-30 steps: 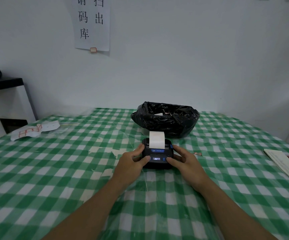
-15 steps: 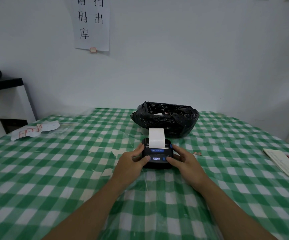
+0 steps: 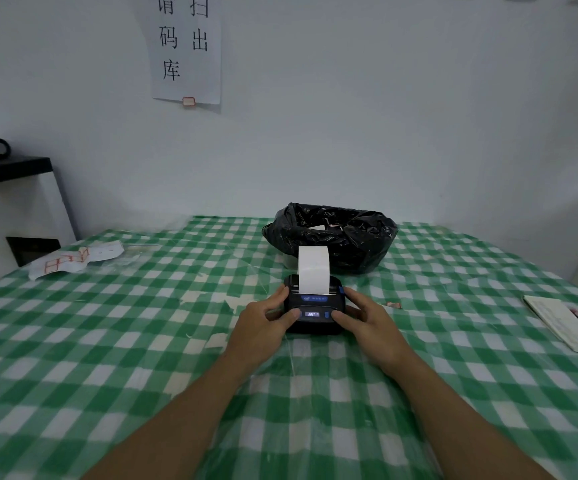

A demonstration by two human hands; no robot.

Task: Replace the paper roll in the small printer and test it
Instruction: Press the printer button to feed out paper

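Observation:
A small black printer with a lit blue display sits on the green checked tablecloth, mid table. A white paper strip rises out of its top slot and curls back at the tip. My left hand grips the printer's left side, thumb resting on the front panel beside the display. My right hand grips the right side, thumb on the front panel by the blue button.
A black plastic bag stands open just behind the printer. Label backing sheets lie at the far left. A notebook with a pen lies at the right edge. A small pink scrap lies right of my hand.
The white paper strip has fed further out of the printer and now stands taller, curling at the top. Both hands stay on the printer.

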